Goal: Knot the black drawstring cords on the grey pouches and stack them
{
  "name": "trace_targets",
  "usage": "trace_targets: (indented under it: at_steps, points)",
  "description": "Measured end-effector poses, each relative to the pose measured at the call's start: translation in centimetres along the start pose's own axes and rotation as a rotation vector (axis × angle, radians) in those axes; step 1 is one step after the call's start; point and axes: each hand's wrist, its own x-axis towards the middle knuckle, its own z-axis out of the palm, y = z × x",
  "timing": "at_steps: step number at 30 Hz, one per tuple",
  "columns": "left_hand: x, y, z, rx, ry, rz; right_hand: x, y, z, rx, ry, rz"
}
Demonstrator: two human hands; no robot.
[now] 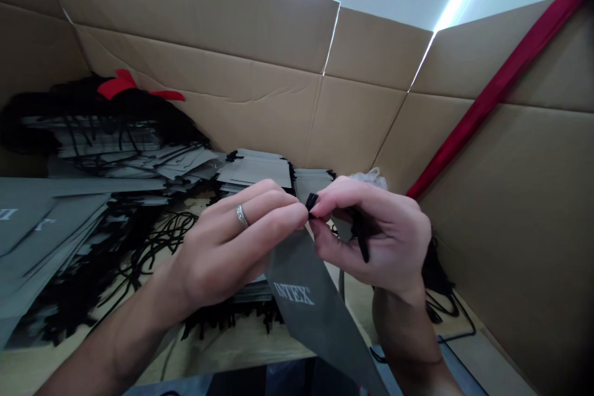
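Observation:
My left hand (227, 241), with a ring on one finger, is closed at the upper corner of a grey printed card (320, 322). White letters reading "INTEX" show on the card, which hangs tilted below both hands. My right hand (385, 235) pinches a black cord (312, 200) between thumb and fingertips, right against the left fingertips. Another piece of black cord (359, 235) passes through the right palm, its end sticking out below. Where the cord meets the card is covered by my fingers.
Stacks of grey cards (255, 171) with black cords stand behind my hands. More grey cards (41, 216) and a pile of black cords (162, 241) lie at left. A red piece (120, 83) tops the back stack. Cardboard walls (260, 86) enclose the table; a dark red strip (501, 86) crosses the right one.

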Motion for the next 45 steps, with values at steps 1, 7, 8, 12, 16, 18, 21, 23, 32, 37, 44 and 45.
trace_targets:
  at_steps: [1,7,8,12,16,18,21,23,32,37,44,45]
  points:
    - [0.0,-0.1,0.1,-0.009,0.024,0.008,0.1,0.0,0.1,0.018,0.005,0.004]
    - [0.6,-0.6,0.4,-0.187,0.061,-0.082,0.3,-0.2,0.6,0.084,0.064,0.017]
    - [0.7,-0.8,0.5,-0.232,0.079,-0.068,0.3,-0.2,0.6,0.090,0.072,0.021]
    - [1.0,-1.3,1.0,-0.378,0.135,-0.050,0.2,0.0,0.9,0.141,0.081,0.014]
    - [1.3,-0.8,1.0,-0.510,0.133,-0.186,0.3,0.4,1.2,0.128,0.131,-0.027]
    - [1.5,-0.5,0.8,-0.577,0.045,-0.325,0.5,0.7,1.2,0.068,0.174,-0.089]
    - [1.7,-0.2,0.4,-0.589,-0.117,-0.441,0.8,0.9,0.6,-0.025,0.169,-0.231]
    - [1.7,-0.1,0.2,-0.481,-0.125,-0.436,0.9,0.9,-0.1,-0.058,0.112,-0.249]
    - [2.1,0.8,-0.6,-0.242,-0.230,-0.364,1.0,2.1,-1.2,0.130,-0.194,-0.146]
    - [2.4,0.7,-0.9,-0.228,-0.262,-0.345,0.9,2.5,-0.4,0.224,-0.184,-0.117]
    - [1.6,0.5,-1.0,-0.221,-0.228,-0.141,0.3,2.4,0.0,0.421,-0.160,0.012]
    - [1.6,0.4,-1.0,-0.247,-0.231,-0.120,0.3,2.3,0.1,0.464,-0.163,0.019]
